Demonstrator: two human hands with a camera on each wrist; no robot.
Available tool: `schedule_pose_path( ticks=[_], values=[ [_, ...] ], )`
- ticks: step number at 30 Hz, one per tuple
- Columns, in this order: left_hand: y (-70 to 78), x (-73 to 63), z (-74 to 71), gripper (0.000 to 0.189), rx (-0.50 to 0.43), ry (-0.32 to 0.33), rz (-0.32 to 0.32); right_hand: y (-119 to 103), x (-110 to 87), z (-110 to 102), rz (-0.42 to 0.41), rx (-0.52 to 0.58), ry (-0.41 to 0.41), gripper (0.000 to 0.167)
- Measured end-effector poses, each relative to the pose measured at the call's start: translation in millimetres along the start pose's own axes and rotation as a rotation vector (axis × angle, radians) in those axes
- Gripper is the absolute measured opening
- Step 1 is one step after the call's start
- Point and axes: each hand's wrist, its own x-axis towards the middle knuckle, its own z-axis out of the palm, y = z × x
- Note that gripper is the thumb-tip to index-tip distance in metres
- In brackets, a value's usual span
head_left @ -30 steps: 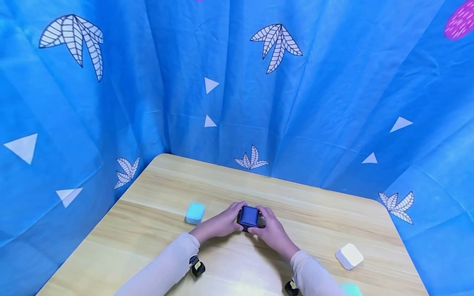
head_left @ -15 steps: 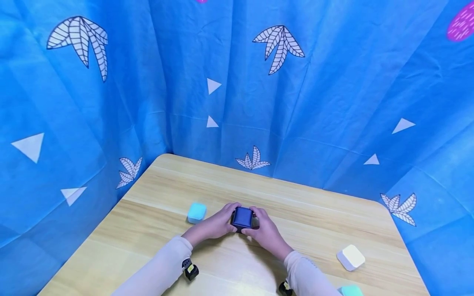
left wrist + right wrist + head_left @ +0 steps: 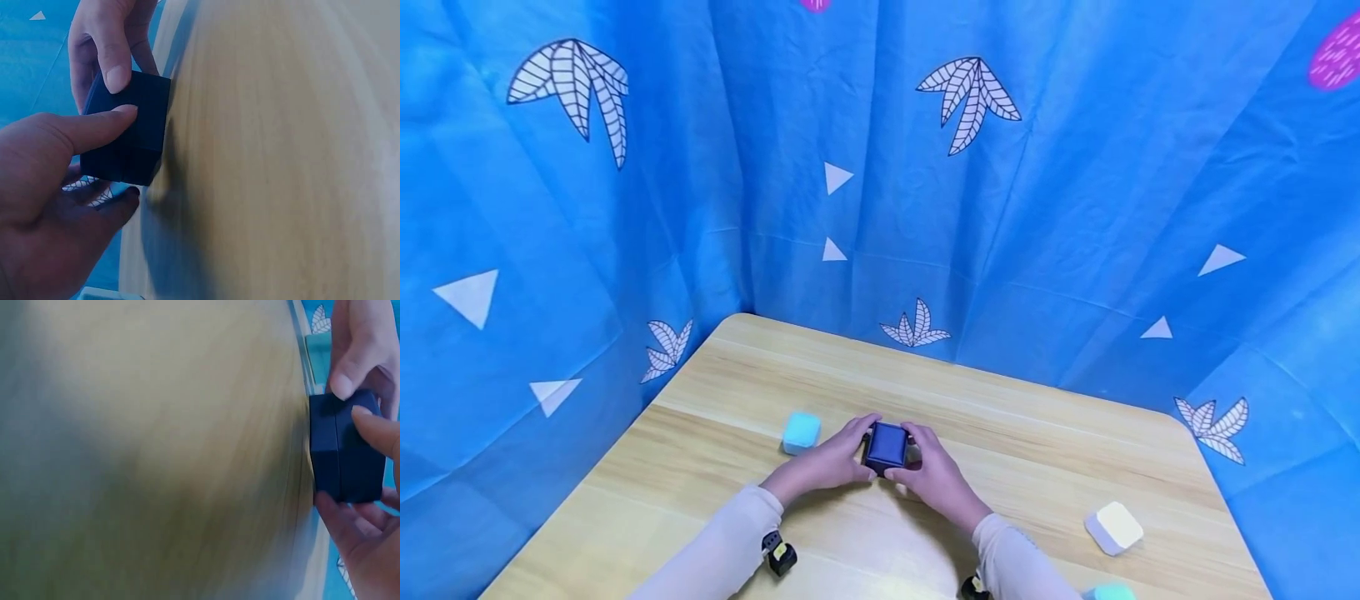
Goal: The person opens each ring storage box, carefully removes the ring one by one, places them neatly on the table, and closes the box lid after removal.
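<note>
Both hands hold a small dark blue jewelry box [image 3: 887,445] just above or on the table, its smooth top facing up. My left hand [image 3: 838,455] grips its left side, thumb on the near face and fingers curled behind. From the right, my right hand [image 3: 936,473] grips it the same way. In the left wrist view, both thumbs press the near face of the box [image 3: 134,134], side by side. A thin seam runs along the box [image 3: 340,450] in the right wrist view, between lid and base. The fingertips behind it are partly hidden.
A light blue rounded block [image 3: 801,432] stands beside the left forearm. At the right lie a white rounded block [image 3: 1114,528] and a turquoise block [image 3: 1111,592], cut off by the frame. A blue patterned curtain [image 3: 880,167] surrounds the wooden table [image 3: 820,342].
Both hands have shifted slightly left with the jewelry box between them, keeping their grip. The head view has turned a little, so the surroundings sit slightly further right and lower.
</note>
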Motion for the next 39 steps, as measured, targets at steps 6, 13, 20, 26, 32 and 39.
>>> schedule_pose_path(
  ticks=[6,13,20,26,32,39],
  values=[
    [-3.6,3.8,11.0,0.097,0.041,0.041,-0.015,9.8,-1.9,-9.0,-0.042,0.029,-0.056,0.089],
    [-8.2,8.2,18.7,0.092,0.055,0.083,-0.023,17.8,0.2,-10.6,-0.055,0.040,-0.068,0.088],
    [-8.0,7.4,19.5,0.089,0.027,0.086,-0.042,19.5,0.9,-9.0,-0.059,0.042,-0.055,0.083],
    [-9.2,5.9,20.2,0.088,0.020,0.105,-0.052,20.7,3.9,-8.1,-0.067,0.072,-0.058,0.082],
    [-10.8,4.8,20.4,0.089,0.031,0.117,-0.044,18.9,6.3,-9.1,-0.061,0.135,-0.060,0.080],
    [-11.8,4.7,19.7,0.092,0.048,0.123,-0.029,19.1,11.2,-9.3,-0.032,0.211,-0.043,0.075]
  ],
)
